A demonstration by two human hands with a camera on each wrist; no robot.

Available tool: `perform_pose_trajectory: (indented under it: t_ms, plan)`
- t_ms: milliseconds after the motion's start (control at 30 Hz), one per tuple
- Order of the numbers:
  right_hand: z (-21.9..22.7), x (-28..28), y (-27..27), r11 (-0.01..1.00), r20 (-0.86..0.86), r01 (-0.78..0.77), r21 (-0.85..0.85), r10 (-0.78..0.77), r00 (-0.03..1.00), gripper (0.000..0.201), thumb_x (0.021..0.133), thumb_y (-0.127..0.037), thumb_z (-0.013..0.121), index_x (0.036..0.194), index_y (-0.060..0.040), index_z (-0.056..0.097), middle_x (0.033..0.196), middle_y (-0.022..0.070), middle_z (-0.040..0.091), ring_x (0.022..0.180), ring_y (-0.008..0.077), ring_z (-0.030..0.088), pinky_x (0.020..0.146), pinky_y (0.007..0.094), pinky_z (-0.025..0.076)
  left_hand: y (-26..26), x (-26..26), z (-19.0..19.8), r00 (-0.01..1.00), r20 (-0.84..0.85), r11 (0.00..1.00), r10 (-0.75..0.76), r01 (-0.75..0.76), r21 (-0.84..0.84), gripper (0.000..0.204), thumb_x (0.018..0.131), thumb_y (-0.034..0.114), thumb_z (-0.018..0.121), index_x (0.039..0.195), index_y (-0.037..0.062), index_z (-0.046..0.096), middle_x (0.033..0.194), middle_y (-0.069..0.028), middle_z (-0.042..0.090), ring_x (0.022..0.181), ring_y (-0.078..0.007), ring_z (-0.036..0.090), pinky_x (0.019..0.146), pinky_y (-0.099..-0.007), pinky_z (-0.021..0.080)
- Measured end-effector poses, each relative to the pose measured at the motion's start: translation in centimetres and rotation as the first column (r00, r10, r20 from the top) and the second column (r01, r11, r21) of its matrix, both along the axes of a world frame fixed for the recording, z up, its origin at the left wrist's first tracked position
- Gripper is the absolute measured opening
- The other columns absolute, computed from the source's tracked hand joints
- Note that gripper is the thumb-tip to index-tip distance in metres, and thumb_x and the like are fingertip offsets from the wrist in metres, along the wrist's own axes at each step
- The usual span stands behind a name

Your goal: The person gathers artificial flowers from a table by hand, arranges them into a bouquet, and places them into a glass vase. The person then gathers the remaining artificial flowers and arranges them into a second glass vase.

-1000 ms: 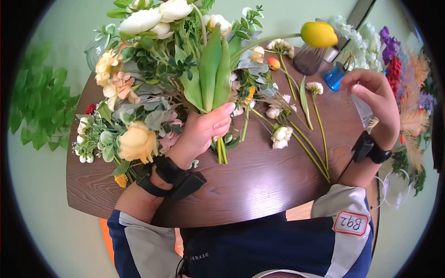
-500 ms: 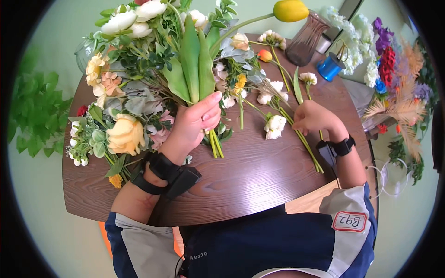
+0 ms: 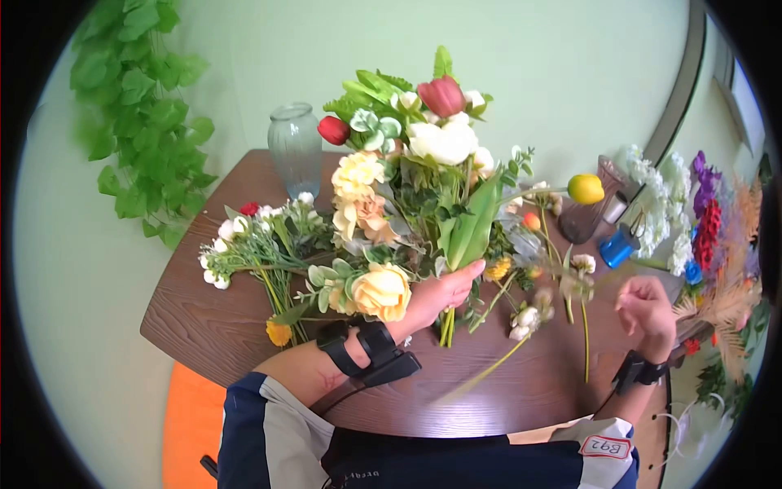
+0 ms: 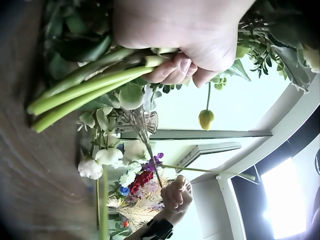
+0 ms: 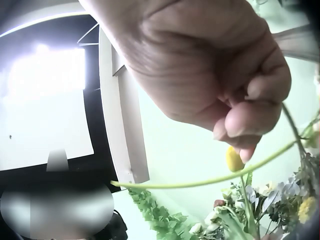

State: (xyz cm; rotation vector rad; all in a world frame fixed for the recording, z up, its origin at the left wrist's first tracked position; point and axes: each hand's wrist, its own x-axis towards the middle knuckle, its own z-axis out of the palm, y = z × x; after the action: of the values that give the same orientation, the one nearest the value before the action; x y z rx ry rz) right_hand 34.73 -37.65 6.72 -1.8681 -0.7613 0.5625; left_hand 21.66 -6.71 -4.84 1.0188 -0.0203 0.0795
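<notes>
In the head view my left hand (image 3: 444, 297) grips a bouquet by its stems. White ranunculus-like blooms (image 3: 444, 140), a cream rose (image 3: 380, 292), broad green leaves (image 3: 476, 220) and a yellow tulip (image 3: 585, 189) fan out from it. Cut green stem ends (image 4: 85, 95) stick out below the fist in the left wrist view. My right hand (image 3: 648, 314) is raised over the table's right side, fingers curled, pinching a thin stem (image 4: 152, 155). A blurred white flower with a long yellow-green stem (image 5: 210, 184) hangs beside that thin stem.
A clear glass vase (image 3: 295, 155) stands at the back left, a dark vase (image 3: 580, 216) at the back right. Near that one is a blue spool-like item (image 3: 619, 246). Small white flowers (image 3: 232, 232) lie at left. More stems (image 3: 586, 346) lie on the table (image 3: 195, 301).
My right hand reached down to the loose stems, then rose to the right with a thin stem. A white flower's stem swung across. The head view tilted up; the left hand kept its grip.
</notes>
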Motion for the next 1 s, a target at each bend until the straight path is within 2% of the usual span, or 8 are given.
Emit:
perform_pose_trajectory:
  t_ms: [100, 267, 367, 433, 567, 667, 767, 1000]
  plan:
    - [-2.1, -0.6, 2.8, 0.991, -0.104, 0.017, -0.132, -0.031, 0.994, 0.015, 0.084, -0.008, 0.055, 0.075, 0.0032, 0.058, 0.051, 0.007, 0.055, 0.042, 0.0148, 0.055, 0.038, 0.023, 0.043, 0.0, 0.1, -0.1, 1.0, 0.023, 1.0, 0.017, -0.017, 0.024, 0.025, 0.089, 0.03, 0.053, 0.071, 0.0151, 0.044, 0.051, 0.0097, 0.027, 0.042, -0.0033, 0.023, 0.041, -0.0212, 0.018]
    - [-6.7, -2.3, 5.7, 0.897, -0.231, -0.263, -0.356, 0.188, 0.955, 0.019, 0.083, -0.015, 0.06, 0.088, 0.0027, 0.061, 0.065, 0.0077, 0.064, 0.058, 0.0142, 0.062, 0.049, 0.0226, 0.047, 0.1, -0.1, -0.4, 0.992, 0.038, 0.993, 0.118, -0.118, -0.02, 0.017, 0.089, 0.018, 0.053, 0.08, 0.0041, 0.049, 0.052, 0.0058, 0.036, 0.039, -0.0028, 0.029, 0.037, -0.0183, 0.023]
    - [-6.9, -3.8, 6.7, 0.837, -0.193, -0.382, -0.391, 0.332, 0.924, 0.018, 0.079, -0.017, 0.065, 0.084, 0.0002, 0.062, 0.063, 0.0057, 0.063, 0.059, 0.012, 0.062, 0.049, 0.0235, 0.046, -0.3, -0.5, 0.4, 0.989, 0.014, 0.989, 0.146, -0.146, 0.02, 0.022, 0.088, 0.023, 0.055, 0.071, 0.0099, 0.048, 0.052, 0.0082, 0.036, 0.043, -0.0023, 0.029, 0.041, -0.0189, 0.023]
    - [-6.1, -3.8, 7.5, 0.816, 0.132, -0.158, -0.556, 0.274, 0.952, 0.019, 0.075, -0.015, 0.069, 0.08, 0.0014, 0.062, 0.062, 0.0076, 0.062, 0.057, 0.0122, 0.061, 0.049, 0.0253, 0.045, -0.2, -0.5, 0.3, 0.993, 0.021, 0.993, 0.119, -0.119, 0.006, 0.023, 0.088, 0.023, 0.055, 0.069, 0.0111, 0.046, 0.053, 0.008, 0.035, 0.042, -0.0026, 0.028, 0.041, -0.019, 0.022]
    - [-7.2, -2.0, 8.0, 0.901, 0.576, 0.164, -0.401, 0.109, 0.81, 0.024, 0.066, -0.016, 0.072, 0.069, 0.0, 0.054, 0.058, 0.0119, 0.057, 0.057, 0.0245, 0.059, 0.052, 0.0332, 0.045, -0.6, -0.5, 0.1, 0.996, 0.05, 0.996, 0.071, -0.073, 0.049, 0.026, 0.089, 0.025, 0.053, 0.068, 0.0136, 0.042, 0.052, 0.0084, 0.031, 0.042, -0.0031, 0.026, 0.04, -0.0196, 0.02]
    - [-10.1, -1.4, 8.9, 0.908, 0.703, 0.189, -0.374, 0.145, 0.696, 0.024, 0.065, -0.012, 0.069, 0.074, -0.0017, 0.05, 0.06, 0.0141, 0.055, 0.06, 0.0322, 0.057, 0.055, 0.0374, 0.044, -1.5, -0.8, 0.3, 1.0, -0.002, 0.996, 0.021, -0.021, 0.082, 0.026, 0.09, 0.031, 0.05, 0.071, 0.0156, 0.042, 0.053, 0.0088, 0.027, 0.044, -0.0026, 0.022, 0.041, -0.0197, 0.017]
    - [-11.0, -2.1, 10.1, 0.939, 0.739, 0.248, -0.236, 0.007, 0.674, 0.023, 0.066, -0.008, 0.066, 0.08, -0.0027, 0.047, 0.059, 0.0143, 0.055, 0.061, 0.0338, 0.056, 0.055, 0.0398, 0.044, -1.9, -1.0, 0.8, 0.999, -0.006, 0.999, 0.042, -0.042, -0.005, 0.011, 0.088, 0.014, 0.053, 0.082, 0.0067, 0.049, 0.055, 0.0056, 0.037, 0.041, -0.003, 0.03, 0.037, -0.0182, 0.022]
    - [-11.6, -0.6, 9.5, 0.973, 0.699, 0.209, -0.101, -0.08, 0.711, 0.027, 0.062, 0.004, 0.053, 0.087, -0.0057, 0.054, 0.052, 0.0091, 0.045, 0.05, 0.026, 0.049, 0.048, 0.0373, 0.037, -2.6, -1.0, -0.5, 0.989, 0.058, 0.978, 0.132, -0.14, 0.157, 0.011, 0.087, 0.012, 0.054, 0.079, 0.0063, 0.049, 0.056, 0.0055, 0.038, 0.041, -0.0031, 0.03, 0.037, -0.0184, 0.023]
